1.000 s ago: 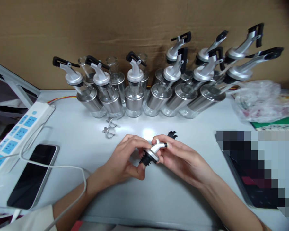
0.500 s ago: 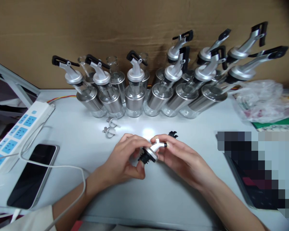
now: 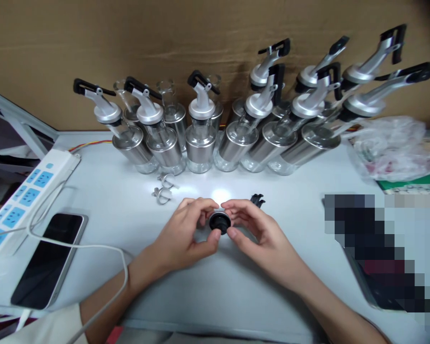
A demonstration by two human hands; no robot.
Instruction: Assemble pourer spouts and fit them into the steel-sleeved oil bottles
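Observation:
Between my two hands is a pourer stopper, its black ribbed underside turned up toward me and its silver spout hidden beneath. My left hand grips it from the left, with the thumb at its near edge. From the other side, the curled fingers and thumb of my right hand close on it. Just behind my right hand lie small black lever pieces. Two small metal pieces with rings rest on the table beyond my left hand.
Glass-and-steel oil bottles stand in rows along the cardboard backing, many topped with silver pourers. At left are a white power strip, a phone and a white cable. A plastic bag and a dark tablet-like object lie right.
The pourer stopper has been turned so its black underside faces me and its spout no longer shows. My right hand has shifted from the spout to the stopper's side.

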